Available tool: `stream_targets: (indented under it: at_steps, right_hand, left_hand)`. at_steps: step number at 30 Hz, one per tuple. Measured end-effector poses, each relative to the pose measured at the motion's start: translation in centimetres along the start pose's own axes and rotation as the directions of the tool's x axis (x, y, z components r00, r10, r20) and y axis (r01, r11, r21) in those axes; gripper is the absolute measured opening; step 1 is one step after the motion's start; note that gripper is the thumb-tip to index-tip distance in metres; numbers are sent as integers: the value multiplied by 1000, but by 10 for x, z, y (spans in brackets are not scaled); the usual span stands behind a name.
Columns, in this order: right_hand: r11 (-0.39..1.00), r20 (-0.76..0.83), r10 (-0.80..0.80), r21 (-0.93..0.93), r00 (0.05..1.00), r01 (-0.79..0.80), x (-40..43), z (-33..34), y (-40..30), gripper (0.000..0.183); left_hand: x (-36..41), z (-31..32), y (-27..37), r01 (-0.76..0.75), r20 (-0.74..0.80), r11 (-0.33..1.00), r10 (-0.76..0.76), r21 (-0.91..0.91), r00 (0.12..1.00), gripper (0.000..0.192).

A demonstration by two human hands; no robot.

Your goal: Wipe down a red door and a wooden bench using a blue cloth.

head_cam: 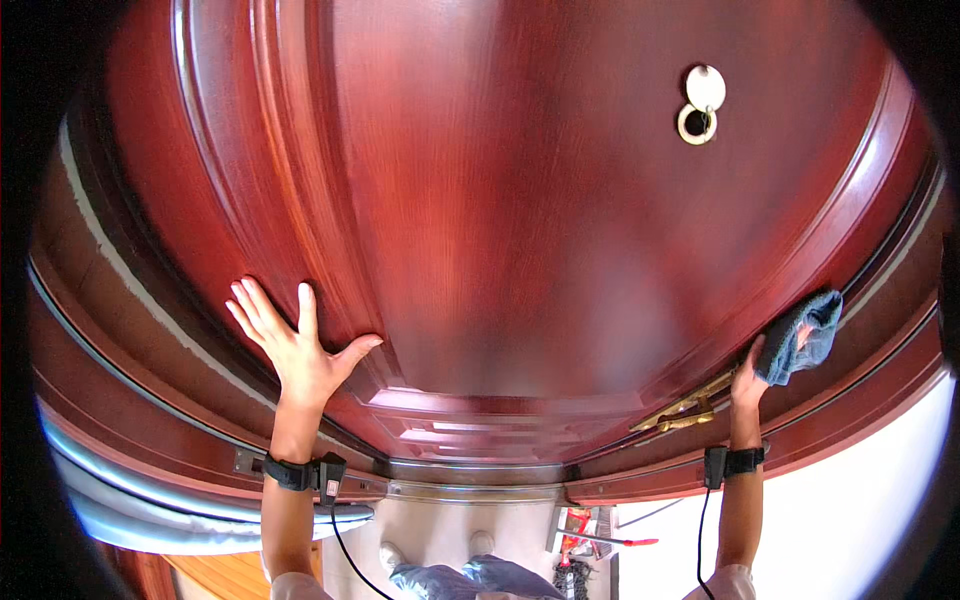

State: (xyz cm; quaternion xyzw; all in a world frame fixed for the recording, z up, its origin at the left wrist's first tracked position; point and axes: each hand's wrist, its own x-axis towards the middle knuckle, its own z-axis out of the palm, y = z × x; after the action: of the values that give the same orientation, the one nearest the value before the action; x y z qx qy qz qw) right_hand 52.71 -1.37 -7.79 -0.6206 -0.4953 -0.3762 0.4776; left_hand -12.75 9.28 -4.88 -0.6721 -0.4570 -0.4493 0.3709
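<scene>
A glossy reddish-brown wooden door (pixel 480 225) with moulded panels fills most of the view. My left hand (pixel 304 352) lies spread against its left side, fingers apart, beside the vertical moulding. On the right, my right hand (pixel 750 375) holds a dark blue-grey cloth (pixel 799 337) at the door's right edge, where it meets the frame. The cloth covers most of that hand's fingers. A brass door handle (pixel 686 420) on a long plate sits just left of and below my right wrist. Higher up is a peephole (pixel 697 124) with its round cover swung upward.
The door frame (pixel 150 352) curves along both sides, with a metal threshold (pixel 476 493) below. A broom or mop with a red-tipped handle (pixel 607 540) and other cleaning tools stand low, right of my legs. A pale covered item (pixel 187 510) lies at lower left. Cables hang from both wrist straps.
</scene>
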Motion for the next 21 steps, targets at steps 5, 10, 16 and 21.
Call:
stream_targets:
  at_steps: [5,10,16,21]
  right_hand:
    - [984,-3,-143,-111,990,142,3,-4,-31,71]
    - [984,41,-137,-111,990,141,-16,-9,-18,71]
    - [971,142,-175,-136,974,194,-47,-10,-13,69]
    - [966,213,-174,-152,961,209,-33,-23,-23,63]
  left_hand:
    - [0,2,0,-30,-22,999,31,26,999,116]
    - [5,3,2,-63,-59,997,66,55,996,112]
    - [8,3,-2,-93,-124,994,99,49,987,90]
    - [5,4,-8,-100,-159,994,105,35,982,78]
